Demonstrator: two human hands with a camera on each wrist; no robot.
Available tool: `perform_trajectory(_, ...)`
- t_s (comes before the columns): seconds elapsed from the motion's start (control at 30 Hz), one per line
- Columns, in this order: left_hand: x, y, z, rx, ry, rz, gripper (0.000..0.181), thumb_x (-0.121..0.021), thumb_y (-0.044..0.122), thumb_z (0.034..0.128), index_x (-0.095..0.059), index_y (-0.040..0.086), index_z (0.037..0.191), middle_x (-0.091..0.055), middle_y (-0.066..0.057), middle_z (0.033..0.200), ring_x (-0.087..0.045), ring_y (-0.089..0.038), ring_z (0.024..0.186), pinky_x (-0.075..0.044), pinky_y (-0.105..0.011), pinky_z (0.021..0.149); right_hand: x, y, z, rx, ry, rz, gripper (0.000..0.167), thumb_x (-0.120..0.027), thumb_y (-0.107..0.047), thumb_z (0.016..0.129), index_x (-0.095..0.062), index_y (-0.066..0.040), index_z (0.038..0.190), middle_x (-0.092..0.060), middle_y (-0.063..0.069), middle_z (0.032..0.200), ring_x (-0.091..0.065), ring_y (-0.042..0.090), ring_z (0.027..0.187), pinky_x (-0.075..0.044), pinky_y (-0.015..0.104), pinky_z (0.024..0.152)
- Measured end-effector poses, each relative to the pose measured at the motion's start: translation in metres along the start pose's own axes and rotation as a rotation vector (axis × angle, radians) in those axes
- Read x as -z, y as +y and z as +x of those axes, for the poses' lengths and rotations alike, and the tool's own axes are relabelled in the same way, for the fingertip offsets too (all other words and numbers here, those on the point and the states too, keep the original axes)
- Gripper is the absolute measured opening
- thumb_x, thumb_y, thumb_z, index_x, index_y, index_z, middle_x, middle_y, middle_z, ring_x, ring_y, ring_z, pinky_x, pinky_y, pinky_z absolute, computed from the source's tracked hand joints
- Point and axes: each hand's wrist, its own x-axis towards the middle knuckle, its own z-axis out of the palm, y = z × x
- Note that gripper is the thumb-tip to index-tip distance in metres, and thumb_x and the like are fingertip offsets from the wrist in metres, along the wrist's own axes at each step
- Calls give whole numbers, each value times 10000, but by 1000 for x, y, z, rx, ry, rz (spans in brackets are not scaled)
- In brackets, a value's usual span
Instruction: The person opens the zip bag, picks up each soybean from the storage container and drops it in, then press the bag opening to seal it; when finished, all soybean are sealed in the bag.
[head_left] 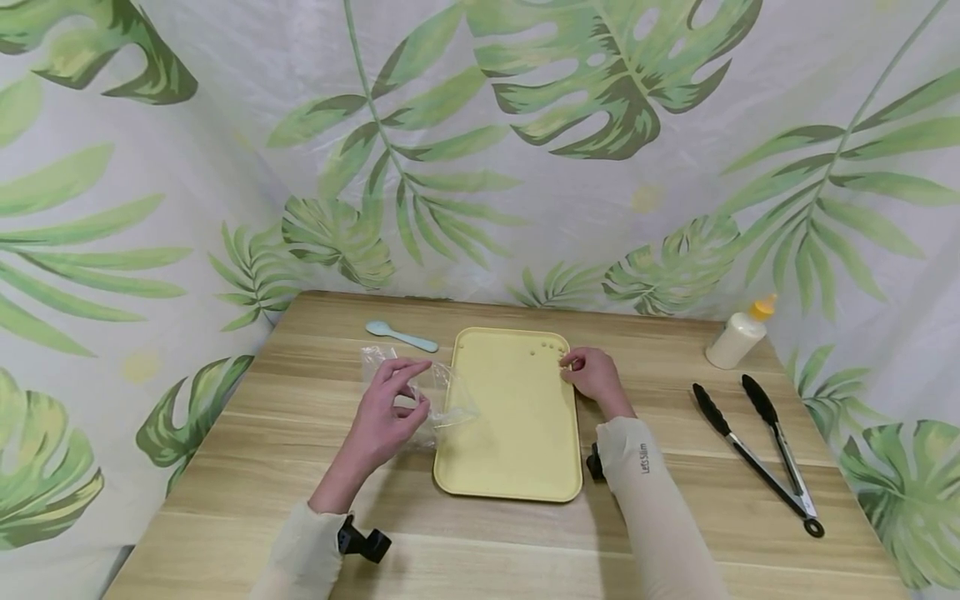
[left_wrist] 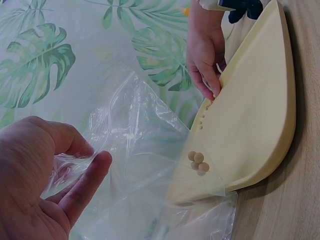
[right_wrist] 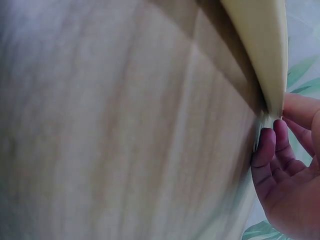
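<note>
A clear plastic bag [left_wrist: 135,130] hangs from my left hand [head_left: 386,408], its film pinched between thumb and fingers. The bag spreads over the left edge of a yellow tray [head_left: 510,433]. Several beige balls [left_wrist: 198,161] show through the film in the left wrist view. At the tray's far right edge, my right hand [head_left: 592,372] has its thumb and fingertips together at the rim, pinching a small ball that is mostly hidden. Several small balls [head_left: 552,346] lie spaced apart in the tray's far right corner, beside those fingertips.
A light blue spoon [head_left: 401,336] lies behind the bag. On the right, black-tipped tongs [head_left: 757,467] lie spread on the wooden table [head_left: 225,500], with a white squeeze bottle [head_left: 737,340] with an orange cap behind them. A leaf-patterned curtain [head_left: 450,167] hangs along the back edge.
</note>
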Motion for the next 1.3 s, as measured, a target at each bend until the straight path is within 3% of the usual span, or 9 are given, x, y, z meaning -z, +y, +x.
perform_trajectory(0.23, -1, 0, 1, 10, -7, -5, 533, -675, -45, 880, -618, 45, 1402, -479, -144, 1394, -628, -222, 926, -631, -204, 686, -2, 1, 2, -7, 12, -50, 54, -758, -130, 922, -769, -82, 944, -618, 42, 833, -542, 219, 776, -437, 330, 738)
perform_trajectory(0.57, -2, 0, 2, 22, -12, -15, 538, -678, -49, 882, -615, 47, 1407, -473, -146, 1405, -628, -220, 928, -630, -203, 684, 1, 4, 2, 26, 16, -76, 93, -764, -159, 925, -772, -66, 928, -653, 56, 844, -580, 214, 794, -467, 329, 737)
perform_trajectory(0.8, -2, 0, 3, 18, -11, 1, 537, -676, -47, 883, -616, 47, 1407, -479, -142, 1402, -627, -219, 926, -629, -203, 686, 3, 0, -1, 18, 4, -18, 127, -742, -171, 953, -777, -53, 982, -695, 92, 936, -610, 222, 857, -507, 347, 797)
perform_trajectory(0.97, -1, 1, 2, 8, -5, 15, 539, -676, -50, 879, -622, 61, 1403, -486, -147, 1389, -626, -209, 920, -629, -208, 678, 6, -8, -6, 12, 2, 35, 137, -739, -175, 961, -774, -52, 1010, -675, 86, 944, -589, 204, 837, -498, 311, 745)
perform_trajectory(1.3, -2, 2, 2, 8, -5, 2, 535, -671, -59, 876, -614, 17, 1403, -485, -150, 1380, -617, -209, 918, -627, -203, 670, 6, -44, -23, 167, -14, 158, 105, -768, -168, 941, -791, -70, 972, -655, 65, 925, -537, 185, 815, -467, 273, 695)
